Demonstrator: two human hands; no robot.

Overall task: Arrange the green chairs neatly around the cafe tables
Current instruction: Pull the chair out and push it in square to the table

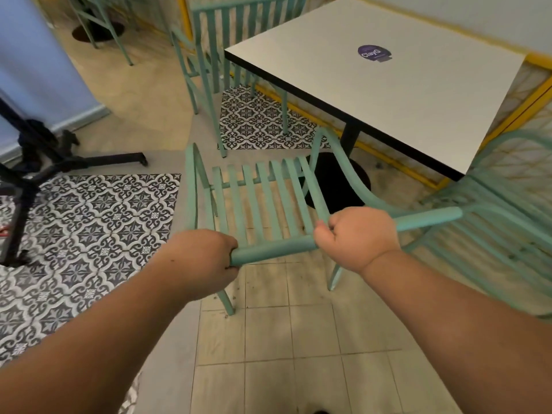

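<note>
- The left hand (pixel 206 261) grips the left end of the top rail (pixel 271 251) of a green chair (pixel 268 201), with its fingers curled around the bar.
- The right hand (pixel 358 237) grips the same rail further right, its fingers wrapped over it. The two hands are apart, with a bare stretch of rail between them.
- This green chair is at the centre of the view. Its slatted seat points toward 12 o'clock and its front is near the black base (pixel 337 180) of the counter (pixel 403 94).
- The white counter lies at 1 to 2 o'clock and has a purple sticker (pixel 373 53) on its top.
- A second green chair (pixel 212 55) stands at 12 o'clock, just beside the counter's left edge.
- A third green chair (pixel 493 222) is at 3 o'clock, close beside the held one. It is blurred.
- A fourth green chair (pixel 98 22) shows only its legs at 11 o'clock, well apart from the rest.
- A black stand (pixel 44 156) rests on the floor at 9 o'clock, partly over the patterned tiles (pixel 89 222).
</note>
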